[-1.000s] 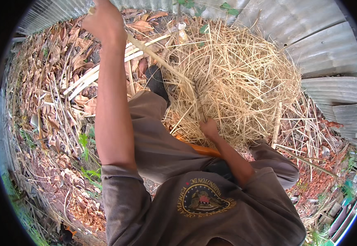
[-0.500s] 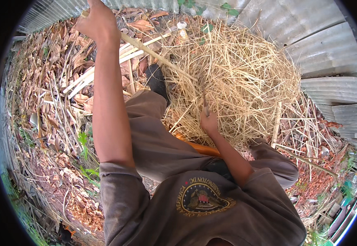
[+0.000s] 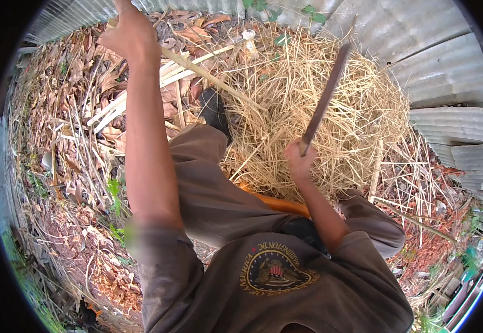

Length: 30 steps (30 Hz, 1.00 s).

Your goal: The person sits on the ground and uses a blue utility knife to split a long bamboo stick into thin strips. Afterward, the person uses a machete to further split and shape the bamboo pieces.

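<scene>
Far to the left, my left hand is closed around one end of a long, pale bamboo-like stick. The stick slants down to the right, its other end over a heap of straw-coloured shavings. My right hand grips the handle of a machete in front of the heap. Its dark, straight blade points up and away to the right, apart from the stick. Part of the stick is hidden behind my left hand.
Pale split strips lie on dry brown leaves at the left. A dark shoe is beside the heap. Corrugated metal sheets border the far and right sides. Another thin stick lies at the right.
The machete has swung up and to the right, off the stick's end, with my right hand moving slightly right. My left hand and the stick have barely shifted.
</scene>
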Available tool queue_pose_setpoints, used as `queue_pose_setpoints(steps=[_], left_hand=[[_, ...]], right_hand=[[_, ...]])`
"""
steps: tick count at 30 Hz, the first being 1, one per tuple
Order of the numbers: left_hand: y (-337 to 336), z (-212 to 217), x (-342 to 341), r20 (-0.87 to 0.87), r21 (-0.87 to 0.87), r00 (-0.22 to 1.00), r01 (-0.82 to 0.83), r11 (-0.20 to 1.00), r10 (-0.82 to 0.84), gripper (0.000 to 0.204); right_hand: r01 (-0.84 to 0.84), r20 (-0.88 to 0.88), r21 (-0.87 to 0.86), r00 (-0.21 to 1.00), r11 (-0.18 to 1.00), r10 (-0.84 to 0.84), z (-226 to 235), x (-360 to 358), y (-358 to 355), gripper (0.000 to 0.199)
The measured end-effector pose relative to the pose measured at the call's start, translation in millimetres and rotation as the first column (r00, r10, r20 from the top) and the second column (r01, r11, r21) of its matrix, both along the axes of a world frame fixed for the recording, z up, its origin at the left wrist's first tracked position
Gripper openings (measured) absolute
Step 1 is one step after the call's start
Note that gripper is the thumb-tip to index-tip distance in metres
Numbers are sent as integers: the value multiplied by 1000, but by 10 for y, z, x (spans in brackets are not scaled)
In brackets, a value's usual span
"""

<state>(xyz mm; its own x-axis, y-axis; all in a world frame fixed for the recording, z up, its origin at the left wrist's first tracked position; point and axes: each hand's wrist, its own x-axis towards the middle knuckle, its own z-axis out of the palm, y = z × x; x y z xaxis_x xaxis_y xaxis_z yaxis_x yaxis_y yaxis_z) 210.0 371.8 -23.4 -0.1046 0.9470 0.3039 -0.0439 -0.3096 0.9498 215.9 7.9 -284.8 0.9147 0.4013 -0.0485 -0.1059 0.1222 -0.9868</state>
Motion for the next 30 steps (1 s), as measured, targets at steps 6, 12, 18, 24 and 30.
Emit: queue_pose_setpoints(steps=[6,12,18,24,30], left_hand=[[16,-18,30,2,-5,1000,11,1000,-11,54],[6,-47,49,9,-16,1000,10,1000,-10,54],[204,-197,-6,-109,176,990,-72,982,92,54],[-637,407,21,154,-126,973,194,973,-174,40],[-25,-64,71,-371,430,883,-112,896,288,49]], right_hand=[[-451,-658,-482,753,751,30,-471,-292,-341,18],[-306,-386,-552,918,776,87,286,94,-94,17],[32,142,-202,990,979,-3,373,57,74,13],[-457,-497,-673,862,582,103,-773,-285,-276,15],[-466,-713,-419,700,780,35,-170,108,-258,17]])
